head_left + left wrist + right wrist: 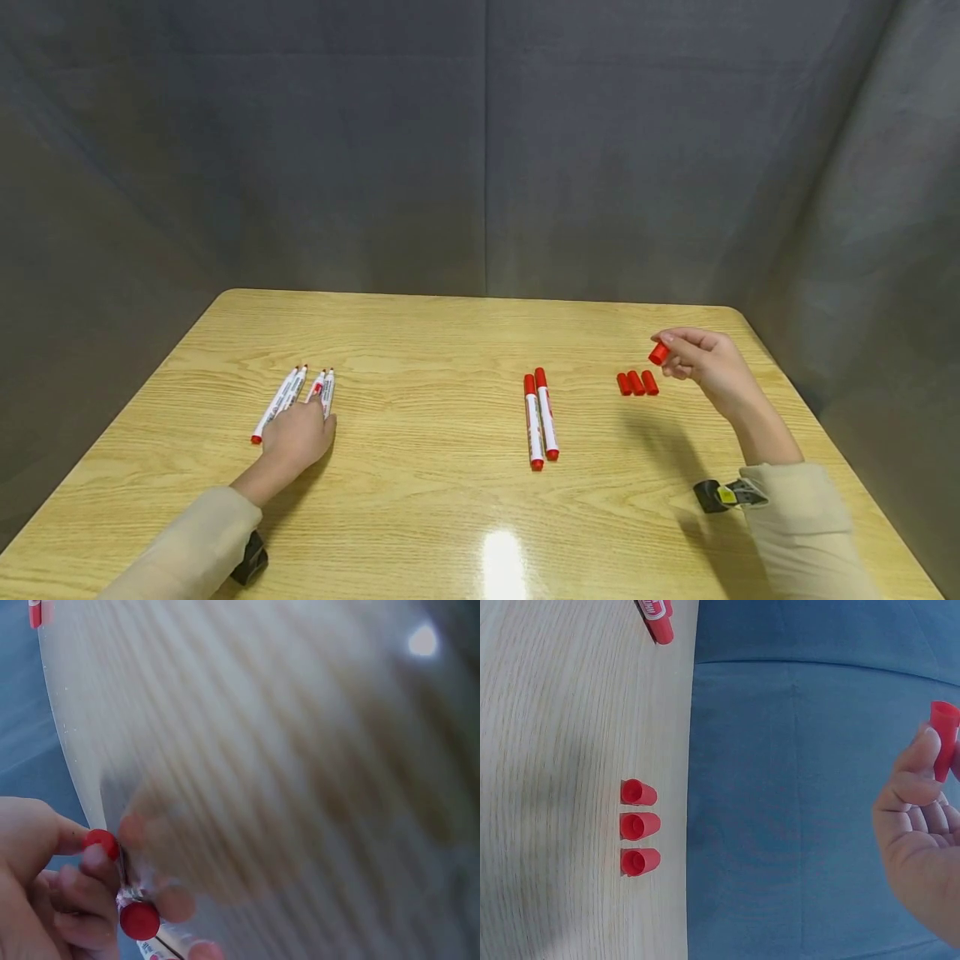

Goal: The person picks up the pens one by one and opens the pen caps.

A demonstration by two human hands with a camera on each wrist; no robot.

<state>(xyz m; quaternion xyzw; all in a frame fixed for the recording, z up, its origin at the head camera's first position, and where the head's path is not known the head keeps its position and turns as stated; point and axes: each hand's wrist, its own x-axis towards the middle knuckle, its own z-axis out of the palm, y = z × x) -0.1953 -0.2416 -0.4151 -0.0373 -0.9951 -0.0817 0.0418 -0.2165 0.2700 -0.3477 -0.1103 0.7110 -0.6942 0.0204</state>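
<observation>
On the table's left side lie several uncapped whiteboard markers (276,403), white with red tips and red ends. My left hand (297,432) is over the right-hand ones and hides their lower parts. In the left wrist view its thumb and fingers pinch one marker near its red end (101,841); another marker's red end (139,921) is beside the fingers. Above the right side of the table, my right hand (708,367) holds a red marker cap (659,353) between thumb and fingers. Three more red caps (640,826) lie in a row on the table below it.
Two capped red markers (533,422) lie side by side right of the table's middle. Grey curtains (480,167) hang behind the wooden table (435,483) and at both sides. A black wrist camera (711,496) sits under the right cuff.
</observation>
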